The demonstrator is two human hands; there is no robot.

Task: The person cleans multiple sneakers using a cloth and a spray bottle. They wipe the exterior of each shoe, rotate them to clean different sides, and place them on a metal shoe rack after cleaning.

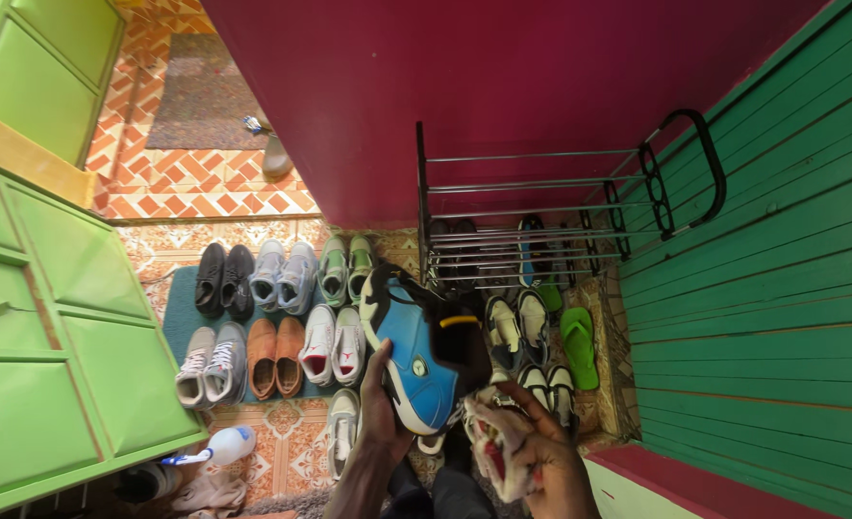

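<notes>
Seen from above in a narrow entryway, a person's left hand [380, 404] is wrapped around the heel end of a blue, white and black high-top sneaker [414, 351], fingers closed on its side so the shoe hangs toe-away over the floor. The right hand [532, 452], at four o'clock from the shoe, is bunched around a crumpled white cloth with red marks [491, 444] and presses it near the shoe's black collar.

The grip on the sneaker is one-handed and low on the heel; in my judgement a firm wipe from the cloth could twist the shoe out of the fingers and drop it onto the pairs below. A white spray bottle with a blue nozzle [216, 447] lies on its side at eight o'clock on the patterned orange floor tiles [282, 437], where a backward step could kick or crush it.

Room is tight. Rows of shoes fill a blue-grey mat [178, 312] from nine to eleven o'clock, among them a brown leather pair [275, 358] and a white-and-red pair [334, 344]. A black metal wire shoe rack [541, 207] stands at one o'clock against the dark red wall [503, 86], its rails mostly bare, with green flip-flops [578, 346] at three o'clock beside it. Green plank walling [763, 317] closes the right side and a green panelled cabinet [51, 317] the left. The only open floor is the tiled strip at six to seven o'clock near the person's feet.
</notes>
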